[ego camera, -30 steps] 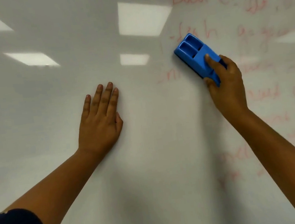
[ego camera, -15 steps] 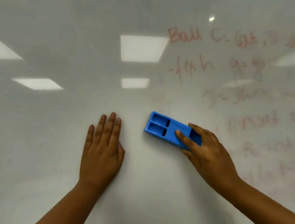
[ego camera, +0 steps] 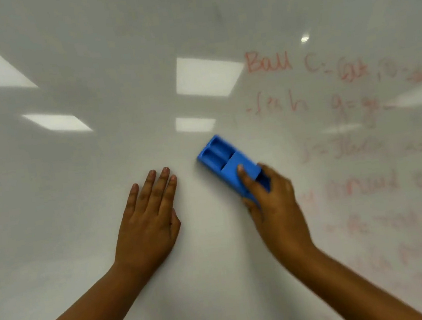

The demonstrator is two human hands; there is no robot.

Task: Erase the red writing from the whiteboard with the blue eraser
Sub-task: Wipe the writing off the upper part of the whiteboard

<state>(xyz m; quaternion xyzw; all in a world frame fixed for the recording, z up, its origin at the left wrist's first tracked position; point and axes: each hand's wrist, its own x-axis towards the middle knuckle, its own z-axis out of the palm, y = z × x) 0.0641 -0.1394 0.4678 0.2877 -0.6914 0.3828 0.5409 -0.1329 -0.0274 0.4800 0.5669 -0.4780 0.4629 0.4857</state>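
I've swept the blue eraser [ego camera: 232,166] back up w/ right hand [ego camera: 274,205] fingers clamping it, left hand [ego camera: 148,220] still flat, fingers together; red writing [ego camera: 346,122] at right mostly remains.

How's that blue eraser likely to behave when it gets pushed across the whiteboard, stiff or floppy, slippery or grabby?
The blue eraser looks like a moulded plastic shell with open recesses, so probably stiff and light. The whiteboard is glossy enough to mirror ceiling lights, so it should glide easily. The right hand only covers its lower end, so the far end may pivot or lift under uneven pressure.
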